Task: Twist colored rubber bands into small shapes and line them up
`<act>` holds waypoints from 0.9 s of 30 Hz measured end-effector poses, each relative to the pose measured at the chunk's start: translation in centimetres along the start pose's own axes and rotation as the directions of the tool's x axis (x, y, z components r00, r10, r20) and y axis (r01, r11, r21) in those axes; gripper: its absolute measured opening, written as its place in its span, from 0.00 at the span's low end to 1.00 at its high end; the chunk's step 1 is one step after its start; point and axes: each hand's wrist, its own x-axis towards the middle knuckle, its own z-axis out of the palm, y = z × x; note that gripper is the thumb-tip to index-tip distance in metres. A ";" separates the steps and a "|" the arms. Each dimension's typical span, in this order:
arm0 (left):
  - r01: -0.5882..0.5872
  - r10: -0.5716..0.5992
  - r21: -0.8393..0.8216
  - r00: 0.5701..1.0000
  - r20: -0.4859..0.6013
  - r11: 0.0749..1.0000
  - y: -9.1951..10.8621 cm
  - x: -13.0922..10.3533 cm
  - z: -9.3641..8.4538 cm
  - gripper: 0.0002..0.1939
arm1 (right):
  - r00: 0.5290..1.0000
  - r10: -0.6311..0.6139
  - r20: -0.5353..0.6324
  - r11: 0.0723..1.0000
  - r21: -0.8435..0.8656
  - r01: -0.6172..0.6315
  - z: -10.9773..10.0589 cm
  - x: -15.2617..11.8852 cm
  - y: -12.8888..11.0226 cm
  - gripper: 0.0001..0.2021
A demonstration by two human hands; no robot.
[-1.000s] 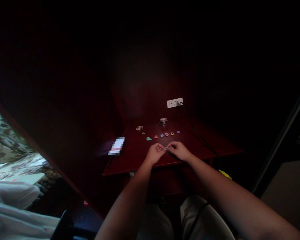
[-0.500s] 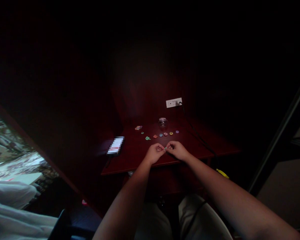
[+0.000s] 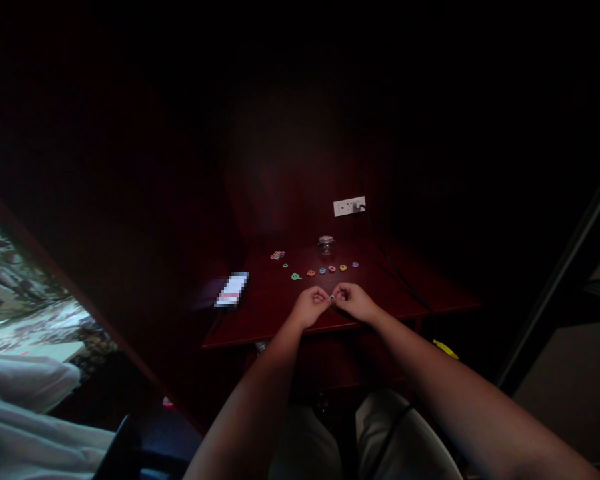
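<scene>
My left hand (image 3: 312,307) and my right hand (image 3: 355,302) meet over the front of the dark red desk (image 3: 275,313). Both are closed in a pinch, fingertip to fingertip, on one small green hair tie (image 3: 332,299). Beyond them is a row of small hair ties: green ones (image 3: 296,276), an orange one (image 3: 311,273), a blue one (image 3: 323,271), a pink one (image 3: 332,269), a yellow one (image 3: 343,268) and a purple one (image 3: 355,265). Farther left lie a single green hair tie (image 3: 285,265) and a mixed pile of hair ties (image 3: 278,255).
Behind the row stands a lidded clear jar (image 3: 326,246). A phone (image 3: 233,290) with a lit screen rests at the desk's left. From the wall socket (image 3: 349,207) a black cable (image 3: 403,279) runs down to the right. Something yellow (image 3: 445,349) shows below the right edge.
Both hands keep their pinch on the green hair tie, with hardly any movement. The view has shifted very slightly; the things on the desk stay where they were.
</scene>
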 end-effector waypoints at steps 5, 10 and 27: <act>-0.003 0.003 0.018 1.000 -0.009 1.000 0.1 -0.1 0.0 0.07 | 0.999 -0.032 0.004 0.999 -0.015 0.032 -0.1 0.0 0.2 0.06; 0.015 -0.015 -0.004 1.000 -0.004 1.000 0.3 0.0 0.0 0.07 | 0.998 -0.048 -0.034 0.995 -0.090 0.044 -0.1 0.0 0.1 0.06; 0.066 -0.065 0.032 0.997 -0.039 0.997 0.9 -0.4 0.1 0.02 | 1.000 -0.013 0.004 1.000 -0.012 0.013 0.3 0.1 0.4 0.07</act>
